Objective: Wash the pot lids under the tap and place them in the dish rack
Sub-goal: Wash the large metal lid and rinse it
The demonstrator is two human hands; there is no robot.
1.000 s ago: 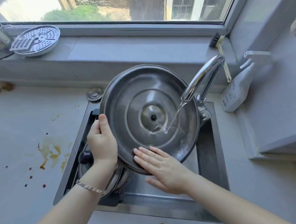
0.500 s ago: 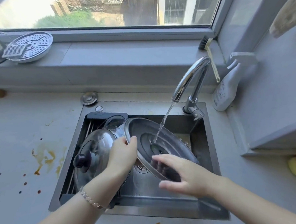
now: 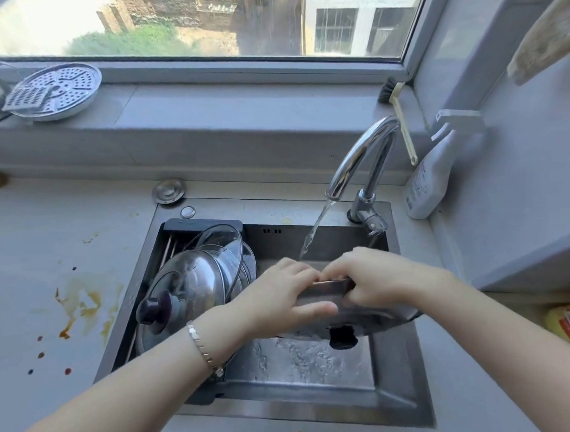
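Observation:
A large steel pot lid [image 3: 374, 319] lies nearly flat over the sink [image 3: 397, 383], its black knob [image 3: 342, 337] hanging below. My left hand [image 3: 282, 298] grips its near-left rim, and my right hand [image 3: 373, 276] grips the far rim next to it. The tap [image 3: 362, 157] runs; its stream lands just behind my hands. In the dish rack [image 3: 204, 226] at the sink's left stand a steel lid with a dark knob [image 3: 187, 286] and glass lids [image 3: 229, 249] behind it.
A white spray bottle [image 3: 434, 177] and a brush [image 3: 401, 116] stand by the right wall. A perforated steamer plate [image 3: 56, 88] rests on the windowsill. Brown stains [image 3: 81, 304] mark the counter at left. A sink plug [image 3: 168, 191] lies behind the sink.
The lid went from upright, underside facing me under the stream, to tilted, then nearly flat with the knob down. Both hands shifted onto its rim, close together.

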